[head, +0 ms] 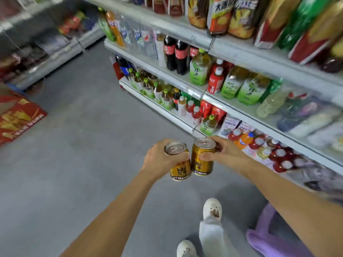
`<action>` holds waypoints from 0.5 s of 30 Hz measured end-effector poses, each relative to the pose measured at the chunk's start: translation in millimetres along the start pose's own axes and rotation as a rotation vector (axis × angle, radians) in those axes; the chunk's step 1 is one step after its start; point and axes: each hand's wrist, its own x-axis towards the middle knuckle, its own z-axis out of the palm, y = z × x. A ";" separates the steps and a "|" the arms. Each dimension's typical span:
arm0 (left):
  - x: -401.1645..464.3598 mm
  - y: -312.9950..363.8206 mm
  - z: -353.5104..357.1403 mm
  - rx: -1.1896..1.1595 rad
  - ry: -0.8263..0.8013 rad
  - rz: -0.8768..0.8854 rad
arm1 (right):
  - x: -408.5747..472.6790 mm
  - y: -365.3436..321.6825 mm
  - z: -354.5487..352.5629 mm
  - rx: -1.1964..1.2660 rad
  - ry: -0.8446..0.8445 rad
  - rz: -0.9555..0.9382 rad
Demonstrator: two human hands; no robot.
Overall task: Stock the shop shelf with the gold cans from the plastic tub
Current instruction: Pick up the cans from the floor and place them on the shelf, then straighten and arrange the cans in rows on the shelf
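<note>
I hold two gold cans side by side over the grey floor, in front of the lowest shelf. My left hand (159,159) grips the left gold can (180,170) around its upper half, its silver top tilted toward me. My right hand (223,152) grips the right gold can (202,160) near its rim, upright. The two cans touch each other. The purple plastic tub (269,238) sits on the floor at the lower right, partly hidden by my right forearm. The shop shelf (194,93) runs along the right, filled with bottles.
Green tea, cola and red drink bottles crowd the white shelf tiers on the right; snack bags line the top tier. Another shelf unit stands at the far left, with a red carton (16,117) on the floor by it. My white shoes (211,210) are below the cans.
</note>
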 end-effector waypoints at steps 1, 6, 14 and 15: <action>-15.2 13.2 0.6 0.010 -0.006 0.015 | -20.5 -6.5 -4.3 0.006 0.027 -0.011; -75.0 84.5 11.5 0.058 -0.039 0.150 | -116.2 -30.6 -39.9 0.019 0.157 -0.088; -168.2 200.0 89.9 0.066 -0.107 0.379 | -279.0 -25.6 -133.5 -0.016 0.340 -0.197; -182.6 213.8 105.8 0.071 -0.112 0.404 | -300.7 -20.0 -148.2 -0.036 0.375 -0.208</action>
